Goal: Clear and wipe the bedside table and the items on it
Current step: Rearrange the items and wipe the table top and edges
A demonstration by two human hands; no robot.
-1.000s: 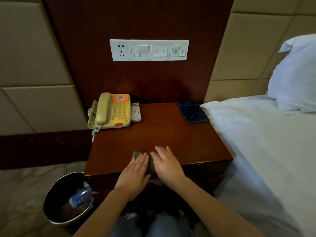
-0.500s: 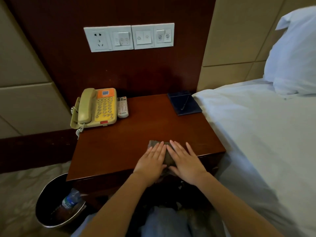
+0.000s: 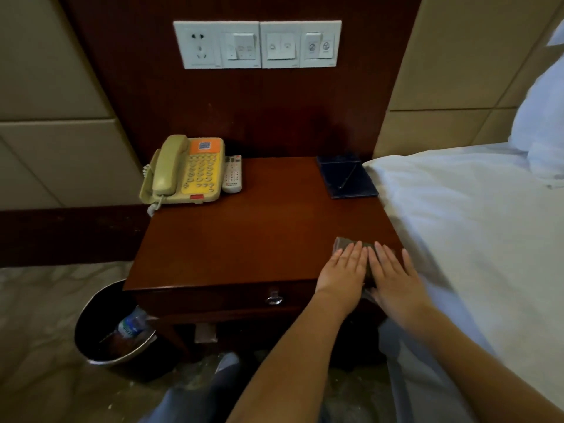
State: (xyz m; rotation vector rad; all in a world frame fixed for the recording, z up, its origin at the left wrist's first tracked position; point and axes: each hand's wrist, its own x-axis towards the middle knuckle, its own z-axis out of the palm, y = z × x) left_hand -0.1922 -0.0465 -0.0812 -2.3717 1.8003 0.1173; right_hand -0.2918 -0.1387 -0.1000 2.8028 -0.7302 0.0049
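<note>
The dark wooden bedside table (image 3: pixel 244 239) fills the middle of the view. A grey folded cloth (image 3: pixel 343 244) lies on its front right corner. My left hand (image 3: pixel 343 271) and my right hand (image 3: pixel 393 276) both press flat on the cloth, fingers together, side by side. At the back left stand a beige and yellow telephone (image 3: pixel 186 172) and a white remote control (image 3: pixel 232 174) right beside it. A dark blue notepad holder with a pen (image 3: pixel 346 178) lies at the back right.
A white bed (image 3: pixel 473 239) with a pillow (image 3: pixel 543 123) borders the table's right side. A black waste bin (image 3: pixel 100 325) with a plastic bottle (image 3: pixel 132 326) stands on the floor at the front left. Wall switches and a socket (image 3: pixel 258 44) sit above. The drawer has a metal pull (image 3: pixel 274 299).
Both hands have slid the cloth to the right along the table's front, from the middle to the front right corner by the bed.
</note>
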